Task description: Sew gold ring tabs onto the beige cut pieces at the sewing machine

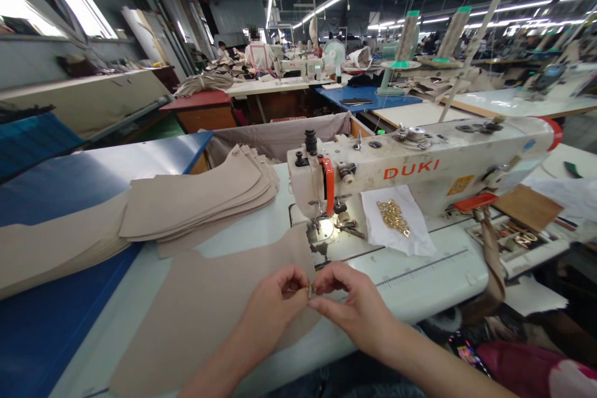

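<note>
My left hand (pixel 275 298) and my right hand (pixel 354 301) meet in front of the sewing machine (pixel 420 168), fingers pinched together on a small metal piece (pixel 310 290) between them. Under my hands lies a beige fabric panel (pixel 209 311) on the white table (pixel 420 273). The needle area (pixel 321 224) is just beyond my fingers. A pile of small gold metal rings (pixel 394 216) rests on a white cloth (pixel 396 233) under the machine arm.
A stack of cut beige panels (pixel 196 199) lies at left, partly on a blue board (pixel 46 323). A tray with tools (pixel 517 239) sits at right. Thread cones (pixel 405 37) and other sewing stations with a person (pixel 259 53) stand behind.
</note>
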Demonstrator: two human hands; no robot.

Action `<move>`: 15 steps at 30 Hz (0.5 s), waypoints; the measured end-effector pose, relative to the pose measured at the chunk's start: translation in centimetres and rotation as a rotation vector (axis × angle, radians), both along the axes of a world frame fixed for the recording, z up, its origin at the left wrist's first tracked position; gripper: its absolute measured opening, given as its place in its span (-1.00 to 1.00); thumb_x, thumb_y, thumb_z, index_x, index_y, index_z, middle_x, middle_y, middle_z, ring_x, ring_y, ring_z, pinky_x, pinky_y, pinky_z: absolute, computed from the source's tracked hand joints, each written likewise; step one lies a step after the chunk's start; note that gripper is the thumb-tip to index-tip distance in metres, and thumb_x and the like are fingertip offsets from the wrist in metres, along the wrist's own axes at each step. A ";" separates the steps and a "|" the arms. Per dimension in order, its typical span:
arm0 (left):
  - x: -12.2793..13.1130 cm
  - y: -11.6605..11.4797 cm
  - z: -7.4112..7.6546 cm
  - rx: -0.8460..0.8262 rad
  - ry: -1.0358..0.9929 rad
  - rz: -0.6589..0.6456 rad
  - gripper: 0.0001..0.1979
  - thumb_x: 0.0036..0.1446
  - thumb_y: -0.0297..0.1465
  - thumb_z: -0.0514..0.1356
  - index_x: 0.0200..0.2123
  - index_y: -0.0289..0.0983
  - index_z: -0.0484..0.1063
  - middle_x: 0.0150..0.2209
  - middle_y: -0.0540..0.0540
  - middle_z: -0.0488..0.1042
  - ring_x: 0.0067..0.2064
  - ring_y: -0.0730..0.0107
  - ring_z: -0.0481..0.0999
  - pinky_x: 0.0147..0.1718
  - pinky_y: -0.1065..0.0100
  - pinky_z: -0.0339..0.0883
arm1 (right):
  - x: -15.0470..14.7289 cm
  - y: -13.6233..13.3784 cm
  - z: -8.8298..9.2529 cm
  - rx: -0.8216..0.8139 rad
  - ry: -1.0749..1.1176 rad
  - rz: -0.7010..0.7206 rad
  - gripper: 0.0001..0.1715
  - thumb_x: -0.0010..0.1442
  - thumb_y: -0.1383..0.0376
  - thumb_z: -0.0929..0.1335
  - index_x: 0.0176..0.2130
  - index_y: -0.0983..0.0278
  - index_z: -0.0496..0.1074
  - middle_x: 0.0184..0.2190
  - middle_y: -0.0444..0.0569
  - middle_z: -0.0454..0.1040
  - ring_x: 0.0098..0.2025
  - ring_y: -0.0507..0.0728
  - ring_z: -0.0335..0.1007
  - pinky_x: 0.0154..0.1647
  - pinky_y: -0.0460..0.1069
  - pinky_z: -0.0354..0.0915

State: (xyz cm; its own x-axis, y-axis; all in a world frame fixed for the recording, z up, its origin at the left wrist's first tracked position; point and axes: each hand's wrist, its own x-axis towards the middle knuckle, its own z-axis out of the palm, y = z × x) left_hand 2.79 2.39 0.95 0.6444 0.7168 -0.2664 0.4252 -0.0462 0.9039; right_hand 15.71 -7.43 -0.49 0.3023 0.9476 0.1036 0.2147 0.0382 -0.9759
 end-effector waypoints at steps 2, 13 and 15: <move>-0.1 -0.1 0.0 0.023 0.006 0.002 -0.89 -0.17 -0.33 0.16 -0.56 -0.25 0.33 -0.56 0.05 0.34 -0.46 0.40 0.31 -0.46 0.42 0.16 | 0.2 0.1 -0.3 0.025 -0.007 0.020 -0.95 0.04 0.39 0.38 -0.43 0.25 0.40 -0.44 -0.13 0.42 -0.33 0.06 0.34 -0.29 -0.09 0.23; 0.1 -0.1 0.0 -0.104 -0.180 0.084 -0.82 -0.22 -0.31 0.27 -0.63 -0.25 0.33 -0.51 -0.02 0.45 -0.41 0.38 0.42 -0.36 0.37 0.31 | -0.1 0.7 -1.1 -0.049 0.127 -0.144 -0.93 -0.01 0.35 0.34 -0.52 0.26 0.38 -0.59 -0.16 0.39 -0.53 0.01 0.24 -0.50 -0.11 0.16; 0.1 0.0 -0.2 -0.139 -0.206 0.080 -0.82 -0.22 -0.31 0.29 -0.60 -0.26 0.35 -0.51 -0.02 0.45 -0.42 0.39 0.42 -0.36 0.37 0.32 | -0.2 0.6 -1.1 -0.038 0.097 -0.162 -0.92 -0.01 0.36 0.34 -0.52 0.26 0.37 -0.59 -0.15 0.40 -0.52 0.01 0.25 -0.49 -0.11 0.17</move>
State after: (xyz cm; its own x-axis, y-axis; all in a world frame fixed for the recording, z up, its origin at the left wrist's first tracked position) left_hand 2.88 2.38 0.76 0.6381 0.7333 -0.2349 0.2283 0.1112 0.9672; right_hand 15.53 -6.78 -1.57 0.4583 0.8882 0.0320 0.1201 -0.0262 -0.9924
